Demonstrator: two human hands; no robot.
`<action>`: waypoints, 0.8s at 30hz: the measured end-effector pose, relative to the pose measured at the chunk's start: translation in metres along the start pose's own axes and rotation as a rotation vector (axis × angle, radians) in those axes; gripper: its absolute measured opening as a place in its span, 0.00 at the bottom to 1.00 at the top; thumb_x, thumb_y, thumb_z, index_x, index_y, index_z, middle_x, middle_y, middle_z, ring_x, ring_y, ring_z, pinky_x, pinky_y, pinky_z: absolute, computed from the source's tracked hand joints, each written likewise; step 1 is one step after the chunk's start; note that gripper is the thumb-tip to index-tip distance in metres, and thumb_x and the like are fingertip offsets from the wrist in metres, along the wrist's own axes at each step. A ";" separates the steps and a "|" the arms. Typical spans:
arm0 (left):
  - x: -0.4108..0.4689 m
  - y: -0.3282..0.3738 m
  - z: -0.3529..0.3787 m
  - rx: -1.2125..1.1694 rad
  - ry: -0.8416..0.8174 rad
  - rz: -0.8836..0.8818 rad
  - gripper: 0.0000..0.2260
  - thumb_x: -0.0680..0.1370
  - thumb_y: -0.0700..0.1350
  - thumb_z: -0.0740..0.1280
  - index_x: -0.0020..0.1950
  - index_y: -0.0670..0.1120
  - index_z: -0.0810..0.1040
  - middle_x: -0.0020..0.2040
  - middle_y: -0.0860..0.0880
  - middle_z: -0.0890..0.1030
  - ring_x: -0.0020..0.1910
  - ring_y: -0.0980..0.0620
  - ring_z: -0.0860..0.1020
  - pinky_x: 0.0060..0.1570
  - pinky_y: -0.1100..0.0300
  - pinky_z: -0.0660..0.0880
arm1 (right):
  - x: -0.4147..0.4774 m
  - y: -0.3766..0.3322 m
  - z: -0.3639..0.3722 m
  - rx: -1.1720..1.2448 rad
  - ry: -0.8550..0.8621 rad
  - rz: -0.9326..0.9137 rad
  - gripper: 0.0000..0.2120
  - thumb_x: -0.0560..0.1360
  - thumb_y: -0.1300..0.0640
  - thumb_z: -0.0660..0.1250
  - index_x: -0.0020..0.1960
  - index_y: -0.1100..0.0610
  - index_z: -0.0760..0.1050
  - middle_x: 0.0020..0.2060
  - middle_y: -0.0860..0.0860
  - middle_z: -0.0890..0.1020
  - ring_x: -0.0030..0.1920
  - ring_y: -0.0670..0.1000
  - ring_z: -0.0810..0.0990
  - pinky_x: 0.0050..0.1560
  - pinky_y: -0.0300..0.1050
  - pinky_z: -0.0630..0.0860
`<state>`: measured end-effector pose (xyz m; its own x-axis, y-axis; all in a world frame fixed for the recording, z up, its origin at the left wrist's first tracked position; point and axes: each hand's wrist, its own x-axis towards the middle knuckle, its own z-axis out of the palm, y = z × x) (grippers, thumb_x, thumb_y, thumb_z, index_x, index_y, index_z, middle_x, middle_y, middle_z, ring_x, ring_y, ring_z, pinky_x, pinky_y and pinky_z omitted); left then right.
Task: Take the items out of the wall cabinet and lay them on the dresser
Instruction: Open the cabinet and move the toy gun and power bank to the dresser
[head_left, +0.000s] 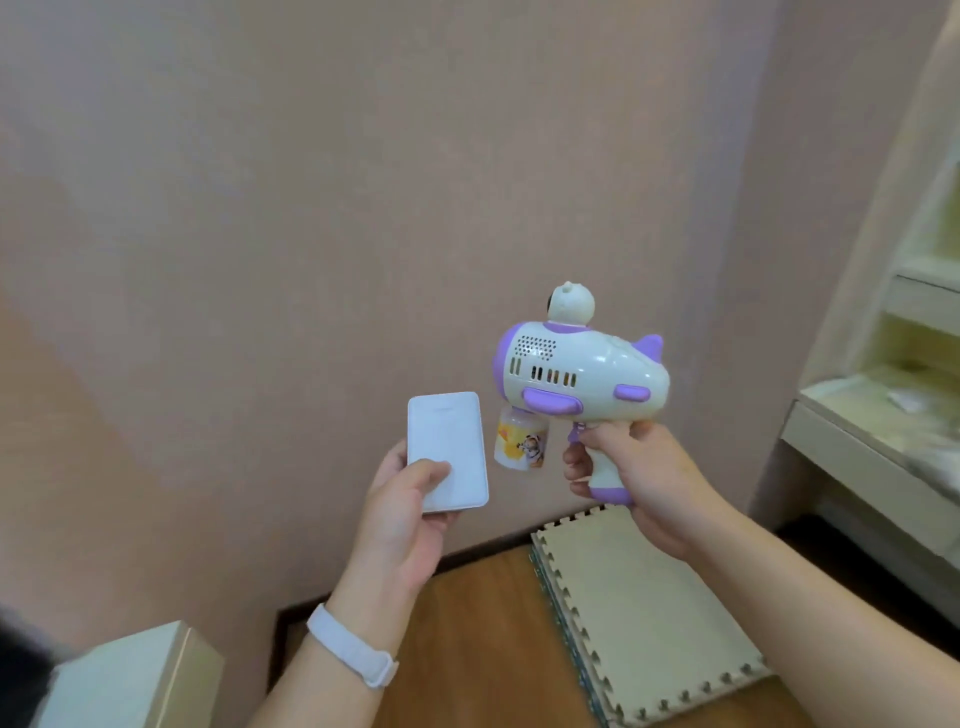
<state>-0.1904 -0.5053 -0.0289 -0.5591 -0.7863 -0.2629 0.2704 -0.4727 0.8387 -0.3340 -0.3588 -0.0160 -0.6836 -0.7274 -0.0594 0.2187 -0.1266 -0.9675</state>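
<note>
Fingers (576, 460) of the right hand (639, 478) are curled tightly round the grip of a toy bubble gun (582, 371). It is held upright just right of the frame's centre, with its muzzle pointing left. At lower centre the left hand (402, 512) holds a flat white slab (452, 441) with rounded corners. The thumb (428, 470) lies across the slab's lower face and the other fingers are tucked behind it, showing only at its left edge. Both items are in the air in front of a plain pinkish wall (363, 182), near each other but not touching.

The toy is glossy white with purple trim: a purple ring at the muzzle, purple side fins, a purple tail fin and a purple base to the grip. Its side has rows of vent slots and small holes. A little white round-headed figure sits on top. A small bottle (522, 441) with a yellow cartoon label hangs under the muzzle.

By count there are two hands, one slab, one toy gun and one bottle, plus one white wristband (353, 649) on the left wrist.

Below, a stack of beige interlocking foam mats (639, 613) lies on a wooden floor (467, 649); the number of mats cannot be told. A pale shelf unit (883, 415) runs along the right edge, and a pale box (140, 680) sits at lower left.
</note>
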 end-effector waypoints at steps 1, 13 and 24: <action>-0.001 -0.012 0.019 0.010 -0.018 -0.011 0.19 0.75 0.30 0.59 0.63 0.44 0.74 0.56 0.43 0.80 0.50 0.43 0.78 0.43 0.51 0.77 | -0.003 -0.003 -0.022 -0.006 0.019 -0.004 0.04 0.77 0.66 0.62 0.44 0.63 0.75 0.33 0.57 0.77 0.35 0.55 0.73 0.38 0.50 0.73; -0.011 -0.115 0.189 0.156 -0.271 -0.179 0.15 0.75 0.30 0.58 0.58 0.44 0.72 0.51 0.44 0.79 0.43 0.46 0.77 0.35 0.55 0.76 | -0.052 -0.020 -0.210 0.065 0.372 -0.042 0.03 0.76 0.64 0.63 0.46 0.62 0.76 0.34 0.57 0.77 0.37 0.55 0.74 0.41 0.50 0.78; 0.041 -0.208 0.301 0.185 -0.575 -0.439 0.12 0.76 0.32 0.60 0.55 0.44 0.72 0.50 0.44 0.80 0.46 0.45 0.79 0.41 0.52 0.76 | -0.054 -0.019 -0.312 0.141 0.796 0.004 0.03 0.77 0.62 0.65 0.49 0.61 0.76 0.35 0.56 0.79 0.35 0.52 0.79 0.40 0.48 0.80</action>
<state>-0.5054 -0.3191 -0.0699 -0.9207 -0.1846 -0.3440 -0.1802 -0.5808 0.7939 -0.5182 -0.1071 -0.0712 -0.9618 -0.0362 -0.2715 0.2718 -0.2478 -0.9299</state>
